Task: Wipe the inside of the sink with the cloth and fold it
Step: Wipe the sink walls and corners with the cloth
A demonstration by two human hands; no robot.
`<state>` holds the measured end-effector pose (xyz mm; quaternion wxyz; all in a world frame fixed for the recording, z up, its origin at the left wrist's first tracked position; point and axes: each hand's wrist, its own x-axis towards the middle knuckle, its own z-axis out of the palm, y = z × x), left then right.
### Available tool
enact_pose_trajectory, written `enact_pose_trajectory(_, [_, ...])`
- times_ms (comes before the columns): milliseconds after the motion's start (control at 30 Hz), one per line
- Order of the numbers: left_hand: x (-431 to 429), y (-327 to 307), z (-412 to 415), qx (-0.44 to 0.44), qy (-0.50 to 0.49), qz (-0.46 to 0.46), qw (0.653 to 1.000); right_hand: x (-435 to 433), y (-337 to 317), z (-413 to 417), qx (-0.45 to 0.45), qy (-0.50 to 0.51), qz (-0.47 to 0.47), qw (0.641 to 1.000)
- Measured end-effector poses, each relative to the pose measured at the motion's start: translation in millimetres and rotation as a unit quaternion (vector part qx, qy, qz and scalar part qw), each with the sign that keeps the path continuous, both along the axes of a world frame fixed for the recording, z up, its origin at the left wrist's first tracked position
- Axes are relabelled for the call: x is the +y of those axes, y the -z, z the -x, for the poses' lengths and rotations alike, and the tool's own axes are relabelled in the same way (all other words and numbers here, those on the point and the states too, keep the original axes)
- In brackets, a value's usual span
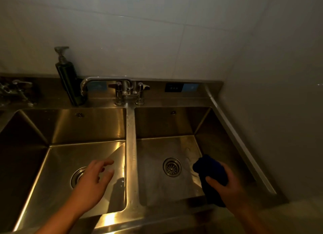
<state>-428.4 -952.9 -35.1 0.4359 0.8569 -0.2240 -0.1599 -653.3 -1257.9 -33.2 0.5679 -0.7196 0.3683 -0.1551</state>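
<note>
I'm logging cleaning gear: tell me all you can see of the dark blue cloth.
The dark blue cloth is bunched into a soft-looking wad, not folded flat. It sits in the grip of the right hand, thumb across its front, a tail hanging below the palm. It is held over the right steel sink basin, right of the round drain; whether it touches the basin cannot be told.

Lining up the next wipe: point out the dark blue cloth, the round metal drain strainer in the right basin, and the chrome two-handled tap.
dark blue cloth (208, 168), head view, bunched upper part
round metal drain strainer (172, 167), head view, centre of grate
chrome two-handled tap (129, 92), head view, body between handles
</note>
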Motion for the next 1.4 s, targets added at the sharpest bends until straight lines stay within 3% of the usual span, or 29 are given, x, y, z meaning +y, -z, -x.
enact_pose_trajectory(233, [-55.5,-9.9,21.1,-0.053,0.034,-0.006,0.998,-45.8,12.2,-8.7,0.138,-0.124,0.122,0.975])
enact_pose_trajectory(467, [-150.8,13.1,24.9,-0.086,0.045,-0.032,0.995,-120.9,70.2,-49.8,0.236,-0.290,0.188,0.908])
enact_pose_trajectory(667, [-222.5,66.0,13.7,-0.044,0.005,-0.089,0.995,-182.9,160.9,-87.2,0.358,-0.414,0.264,0.794])
enact_pose_trajectory(833, [-249.0,118.2,7.7,-0.059,-0.077,-0.146,0.985,-204.2,226.3,-91.9,0.380,-0.408,0.391,0.732])
enact_pose_trajectory(967, [-263.3,171.0,0.1,-0.038,-0.067,-0.234,0.969,-201.3,264.9,-73.1,0.412,-0.537,0.388,0.626])
enact_pose_trajectory(1000, [-265.2,186.6,-3.8,-0.042,-0.044,-0.269,0.961,-197.6,271.4,-69.6,0.417,-0.551,0.376,0.617])
enact_pose_trajectory(1133, [-262.4,246.0,-15.3,-0.032,0.021,-0.363,0.931,-173.2,290.7,-54.0,0.503,-0.485,0.250,0.671])
enact_pose_trajectory(1200, [-258.1,272.7,-15.8,-0.044,0.028,-0.383,0.922,-163.3,300.5,-46.7,0.540,-0.480,0.217,0.656])
enact_pose_trajectory(1300, [-251.1,309.1,-18.9,-0.052,0.046,-0.398,0.915,-160.1,308.7,-47.1,0.546,-0.483,0.242,0.640])
enact_pose_trajectory(1400, [-247.0,340.4,-20.7,-0.062,0.051,-0.390,0.917,-166.6,318.3,-50.5,0.514,-0.488,0.272,0.650])
